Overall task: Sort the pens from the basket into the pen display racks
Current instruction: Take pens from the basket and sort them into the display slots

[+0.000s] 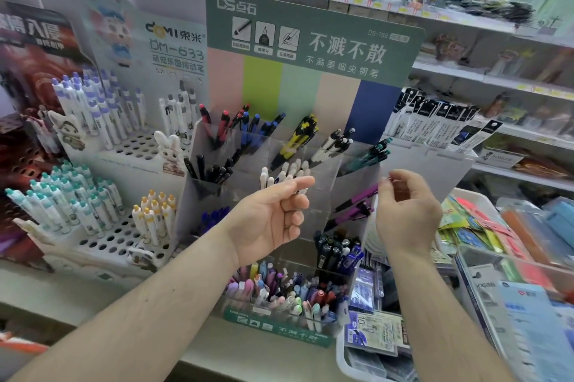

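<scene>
The pens stand sorted by colour in a tiered clear acrylic pen display rack (323,170) on the counter (198,347), under a green header card (313,37) with white Chinese lettering. In the top row are red and blue pens (239,127), yellow-and-black pens (299,139) and white pens with black tips (337,141); teal pens (371,155) lean at the right end. Lower down are black pens (214,169), pale white pens (287,172) and purple pens (357,204). At the rack's foot, front compartments hold mixed pastel pens (279,291).

The left hand (273,220) is raised palm-up in front of the middle tier, fingers loosely curled and holding nothing, its fingertips (302,181) near the white pens. The right hand (407,210) is lifted beside the purple pens, thumb and forefinger drawn together; whether they pinch something small cannot be made out.

A white basket (344,360) at the lower right, touching the rack's base, holds packaged refills and stationery. To the left, a perforated white display stand (124,235) carries cartoon-capped pens in lilac, teal and yellow. Shop shelves (466,12) with blurred goods fill the background.
</scene>
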`<state>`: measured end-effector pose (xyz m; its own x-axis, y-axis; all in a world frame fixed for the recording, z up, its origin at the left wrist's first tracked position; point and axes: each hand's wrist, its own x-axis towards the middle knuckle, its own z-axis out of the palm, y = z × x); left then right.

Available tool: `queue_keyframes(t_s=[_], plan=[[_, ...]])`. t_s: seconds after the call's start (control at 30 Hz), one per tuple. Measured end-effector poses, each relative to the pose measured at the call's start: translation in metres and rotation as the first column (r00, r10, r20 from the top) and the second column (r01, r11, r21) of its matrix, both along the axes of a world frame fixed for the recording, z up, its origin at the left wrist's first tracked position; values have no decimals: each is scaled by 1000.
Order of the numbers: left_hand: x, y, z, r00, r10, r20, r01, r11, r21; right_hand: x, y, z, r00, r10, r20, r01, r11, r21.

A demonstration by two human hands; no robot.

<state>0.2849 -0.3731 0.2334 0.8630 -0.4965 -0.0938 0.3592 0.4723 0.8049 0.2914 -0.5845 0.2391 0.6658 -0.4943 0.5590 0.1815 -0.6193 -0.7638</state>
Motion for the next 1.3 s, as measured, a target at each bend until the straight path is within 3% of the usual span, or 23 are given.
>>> queue_keyframes(t_s=[0.1, 0.2, 0.37, 0.5, 0.7, 0.83, 1.03, 1.3], plan=[[-2, 4, -4, 1000, 9, -16, -9, 1000, 24, 5, 4, -10, 993, 76, -89, -88, 987, -133], [-4, 6, -9, 1000, 11, -27, -10, 999, 40, 7, 7, -22, 990, 37, -136, -70, 966, -248], [-10, 3, -13, 999, 18, -36, -16, 998, 57, 8, 6, -23, 987, 26, -157, -60, 975, -214], [-13, 2, -15, 999, 25, -33, -22, 995, 100, 4, 17, -18, 994, 62, -85, -79, 972, -222], [-22, 23, -23, 999, 35, -15, -33, 988, 151, -15, 80, -5, 956, 295, 2, -290, 941, -175], [-37, 56, -28, 996, 82, 41, -89, 976, 197, -26, 137, -11, 861, 508, -14, -506, 855, -111], [-77, 141, -55, 919, 395, 3, -379, 880, 286, -41, 230, -37, 680, 713, -171, -732, 675, -95], [-158, 238, -105, 637, 758, -138, -658, 628, 416, -82, 358, -84, 379, 799, -467, -899, 438, 18]])
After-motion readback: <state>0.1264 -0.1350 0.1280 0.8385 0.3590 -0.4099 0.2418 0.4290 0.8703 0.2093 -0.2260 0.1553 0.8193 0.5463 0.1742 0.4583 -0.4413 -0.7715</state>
